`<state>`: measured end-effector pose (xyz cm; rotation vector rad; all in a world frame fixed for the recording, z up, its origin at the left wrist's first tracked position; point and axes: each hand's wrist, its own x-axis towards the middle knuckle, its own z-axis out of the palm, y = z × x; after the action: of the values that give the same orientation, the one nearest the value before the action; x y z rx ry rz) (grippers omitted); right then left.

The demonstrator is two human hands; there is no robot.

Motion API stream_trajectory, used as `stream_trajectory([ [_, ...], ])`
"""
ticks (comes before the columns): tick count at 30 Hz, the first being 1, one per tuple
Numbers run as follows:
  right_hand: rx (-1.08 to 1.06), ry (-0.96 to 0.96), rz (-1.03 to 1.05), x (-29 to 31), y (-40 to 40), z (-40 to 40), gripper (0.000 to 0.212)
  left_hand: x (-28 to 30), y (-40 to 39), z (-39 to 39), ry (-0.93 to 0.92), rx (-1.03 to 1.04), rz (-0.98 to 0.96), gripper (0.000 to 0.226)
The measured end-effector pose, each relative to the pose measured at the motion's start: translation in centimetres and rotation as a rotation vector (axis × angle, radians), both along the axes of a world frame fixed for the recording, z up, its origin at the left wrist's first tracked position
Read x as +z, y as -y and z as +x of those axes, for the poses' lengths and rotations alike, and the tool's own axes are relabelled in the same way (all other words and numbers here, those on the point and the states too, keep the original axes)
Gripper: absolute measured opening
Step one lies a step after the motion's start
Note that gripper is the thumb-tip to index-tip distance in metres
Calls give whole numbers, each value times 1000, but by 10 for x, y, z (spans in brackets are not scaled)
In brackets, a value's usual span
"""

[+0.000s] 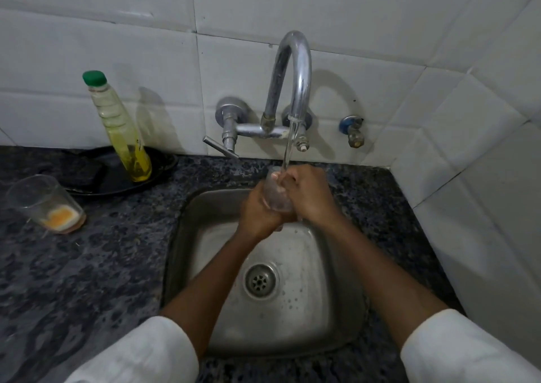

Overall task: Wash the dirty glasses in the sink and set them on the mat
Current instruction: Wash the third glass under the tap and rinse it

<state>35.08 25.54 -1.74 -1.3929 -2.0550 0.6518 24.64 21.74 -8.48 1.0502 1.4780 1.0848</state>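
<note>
no text, label, brand, number or sign can be read anywhere here. the clear bottle [123, 125] of yellow liquid with a green cap bears no legible label, and the glass [44, 204] on the counter, the tap [289, 89] and the wall tiles [117, 31] carry no visible markings.

We see two bare forearms reaching in from the bottom edge, each ending in a bare hand: the left hand [257, 210] and the right hand [307, 192]. We wear white sleeves [140, 353] of plain, soft-looking cloth, pushed up toward the elbows. We see no rings, watch or bracelets on either wrist.
</note>
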Motion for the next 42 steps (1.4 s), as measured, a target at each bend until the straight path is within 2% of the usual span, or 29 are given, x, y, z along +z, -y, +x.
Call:
stream_trajectory([
  [3,121,-82,38,1,4,7,41,7,7,-27,450,-278,-179,64],
  [4,162,-99,46,0,6,8,40,7,9,-31,579,-312,-195,61],
  [5,177,-95,56,-1,6,7,38,8,11,-29,607,-285,-195,58],
  [6,155,-79,63,-3,4,6,35,9,12,-24,558,-220,-193,55],
  [7,98,-53,62,-5,2,5,33,10,12,-18,434,-152,-187,55],
  [10,-155,-19,-88,-15,-2,6,36,14,4,-9,-166,-95,-106,67],
  [12,-373,-295,-381,-27,0,10,34,16,1,-15,-440,-143,-45,78],
  [15,-602,-771,-847,-50,6,9,37,23,1,-22,-661,-155,230,69],
  [17,-645,-929,-1015,-62,11,2,38,29,1,-23,-715,-155,380,61],
  [18,-635,-942,-1045,-65,13,-3,35,31,0,-24,-730,-168,402,59],
  [20,-589,-784,-972,-71,16,-13,26,34,1,-30,-713,-161,385,55],
  [23,-471,-356,-622,-70,11,-27,14,34,8,-55,-675,-87,278,53],
  [26,-272,-225,-381,-45,8,-49,15,30,19,-88,-718,-25,165,59],
  [29,-157,33,-73,-13,8,-74,13,30,31,-114,-757,-16,75,68],
  [31,-189,267,139,2,2,-92,38,33,37,-125,-754,-1,56,71],
  [32,-195,351,181,8,-3,-100,51,34,39,-131,-764,6,48,72],
  [33,-187,410,187,13,-7,-108,59,35,42,-135,-772,8,38,73],
  [35,-167,520,217,21,-15,-120,60,35,45,-144,-777,6,34,72],
  [37,-155,523,241,20,-16,-128,54,34,46,-150,-773,4,44,71],
  [38,-173,420,184,17,-17,-129,50,33,47,-153,-770,1,51,70],
  [40,-219,129,-43,9,-18,-128,58,33,46,-156,-767,-10,64,66],
  [42,-208,-66,-222,5,-18,-128,57,34,45,-158,-766,-20,92,66],
])
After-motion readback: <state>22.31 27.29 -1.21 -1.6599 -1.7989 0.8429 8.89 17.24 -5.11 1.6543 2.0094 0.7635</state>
